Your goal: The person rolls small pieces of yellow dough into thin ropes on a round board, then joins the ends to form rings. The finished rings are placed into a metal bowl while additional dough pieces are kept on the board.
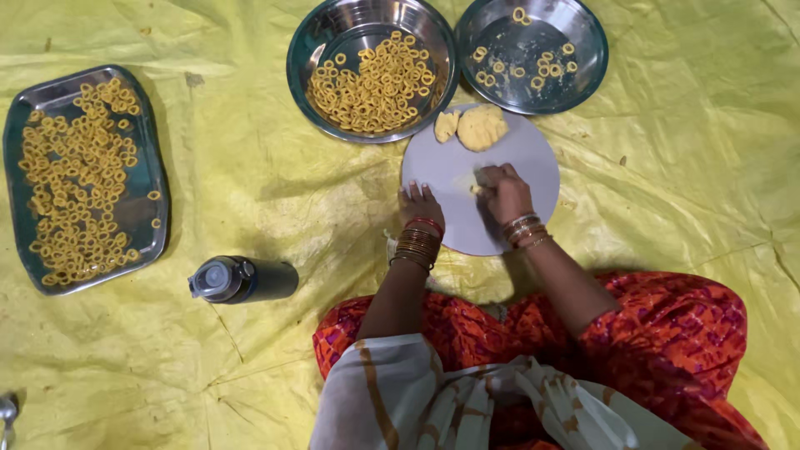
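1. I see a yellow sheet (250, 167) spread over the floor, with everything lying on it.
2. A steel tray (154, 179) sits at far left, covered with small dough rings (75, 183).
3. A round grey board (525, 158) lies in front of my knees, under both hands.
4. A steel bowl (321, 37) stands just beyond the board, touching its far edge, heaped with rings.
5. A second steel plate (583, 50) stands beside the bowl on the right, holding only a few rings.
6. A dark bottle (246, 279) lies on its side on the sheet, left of my left arm.
7. My right hand (504, 192) rests on the middle of the board, fingers curled down over a small bit of dough (477, 190) and pressing it against the board.
8. My left hand (421, 204) lies flat on the board's left edge, fingers stretched out and holding nothing.
9. A dough lump (482, 127) sits at the far edge of the board, with a smaller piece (447, 125) just beside it on the left.
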